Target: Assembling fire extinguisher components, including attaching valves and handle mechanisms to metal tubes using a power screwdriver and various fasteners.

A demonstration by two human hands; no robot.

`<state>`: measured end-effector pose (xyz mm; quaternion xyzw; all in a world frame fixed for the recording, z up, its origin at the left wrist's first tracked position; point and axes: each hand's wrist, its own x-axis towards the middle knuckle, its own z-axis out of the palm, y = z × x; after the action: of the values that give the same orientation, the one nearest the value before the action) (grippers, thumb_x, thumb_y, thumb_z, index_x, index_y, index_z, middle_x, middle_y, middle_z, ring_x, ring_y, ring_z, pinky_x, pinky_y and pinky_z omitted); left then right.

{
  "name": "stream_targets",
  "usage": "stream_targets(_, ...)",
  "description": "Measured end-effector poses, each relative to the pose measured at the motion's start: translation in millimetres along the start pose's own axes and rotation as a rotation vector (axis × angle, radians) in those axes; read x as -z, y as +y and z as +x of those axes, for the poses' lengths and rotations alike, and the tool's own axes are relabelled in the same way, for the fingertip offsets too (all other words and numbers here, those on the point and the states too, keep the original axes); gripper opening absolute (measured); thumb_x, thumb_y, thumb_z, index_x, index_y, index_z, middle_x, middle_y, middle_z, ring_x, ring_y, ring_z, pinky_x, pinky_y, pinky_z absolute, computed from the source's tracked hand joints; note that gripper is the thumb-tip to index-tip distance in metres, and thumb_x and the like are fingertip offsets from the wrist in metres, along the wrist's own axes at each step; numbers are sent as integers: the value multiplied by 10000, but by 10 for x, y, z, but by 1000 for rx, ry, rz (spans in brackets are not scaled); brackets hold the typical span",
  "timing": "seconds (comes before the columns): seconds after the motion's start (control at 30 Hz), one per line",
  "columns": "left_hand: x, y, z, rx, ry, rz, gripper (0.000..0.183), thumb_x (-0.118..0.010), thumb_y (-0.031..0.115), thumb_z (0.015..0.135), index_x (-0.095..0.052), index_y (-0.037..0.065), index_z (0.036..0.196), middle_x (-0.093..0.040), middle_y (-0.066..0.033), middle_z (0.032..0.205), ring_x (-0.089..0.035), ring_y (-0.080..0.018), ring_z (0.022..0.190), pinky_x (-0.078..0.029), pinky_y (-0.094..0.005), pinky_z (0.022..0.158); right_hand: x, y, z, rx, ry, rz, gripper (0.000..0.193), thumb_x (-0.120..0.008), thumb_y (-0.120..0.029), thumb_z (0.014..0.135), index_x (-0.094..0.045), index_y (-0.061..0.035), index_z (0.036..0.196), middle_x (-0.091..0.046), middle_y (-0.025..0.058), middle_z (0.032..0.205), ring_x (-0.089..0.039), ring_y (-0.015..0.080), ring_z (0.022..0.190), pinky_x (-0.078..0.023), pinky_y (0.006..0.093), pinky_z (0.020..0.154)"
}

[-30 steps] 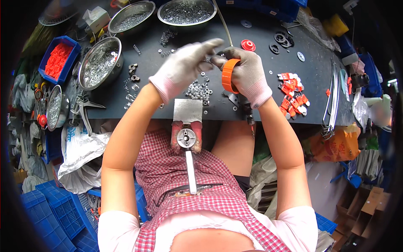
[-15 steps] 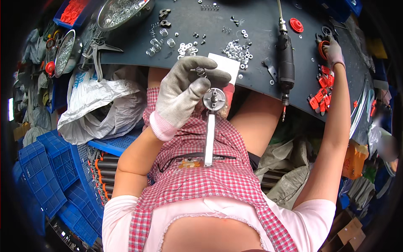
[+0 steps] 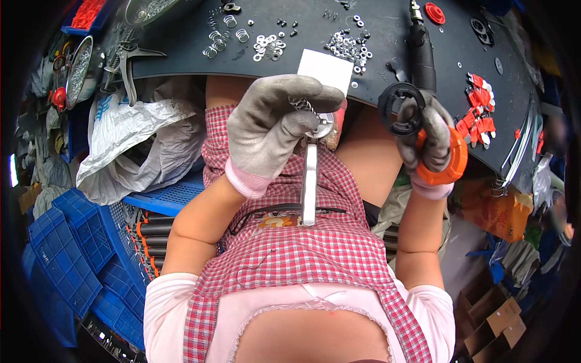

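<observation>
My left hand (image 3: 257,133), in a grey-coated glove, pinches a small coil spring (image 3: 301,104) between thumb and fingers. The spring is close to a round metal head (image 3: 325,126) with a flat silver handle (image 3: 309,187) pointing down in front of my apron. The fingers partly cover that head, and I cannot tell whether they touch it. A black ring (image 3: 385,110) and an orange ring (image 3: 461,158) are both in my gloved right hand (image 3: 428,130), which is raised in front of the table edge. Beyond the metal head is a white block (image 3: 327,71).
The dark table (image 3: 181,63) bears springs (image 3: 218,43), washers (image 3: 268,47) and small metal parts (image 3: 348,48). A black power screwdriver (image 3: 423,66) lies beyond my right hand. Red-and-white parts (image 3: 478,112) are piled at right. A white sack (image 3: 133,142) and blue crates (image 3: 57,257) stand left.
My right hand has come back from the table's far right to nearer the middle, bringing the orange and black rings. My left hand still has the spring, now lower against the metal head.
</observation>
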<state>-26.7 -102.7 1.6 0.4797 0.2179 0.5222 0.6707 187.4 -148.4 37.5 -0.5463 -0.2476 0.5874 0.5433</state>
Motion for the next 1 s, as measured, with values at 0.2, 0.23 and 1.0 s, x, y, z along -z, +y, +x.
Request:
stream_targets(0.2,35,-54,19,-17,-135,168,285,-623,96,874,-532,-37,1109,-621,-183,1045,-640,-169,794,-536,-274,694,-121,447,-38,-21,-50,192,294,-553,-292,869,-565,-1,910,-506,16,573,-423,67,366,-287,183,335)
stream_targets(0.23,65,-55,28,-61,-183,276,267,-630,90,866,-554,-42,1085,-628,-178,1022,-638,-173,797,-533,-275,689,-150,478,-34,-20,-71,229,300,-548,-293,875,-562,4,911,-507,19,572,-424,71,366,-293,187,337)
stream_targets(1.0,372,-146,62,-144,-345,1192,821,-742,614,565,-589,94,1181,-497,-124,1308,-345,-353,1315,-274,-468,1079,-377,188,279,-8,-302,-703,172,-651,-136,812,-614,26,859,-621,88,663,-582,130,563,-467,243,562)
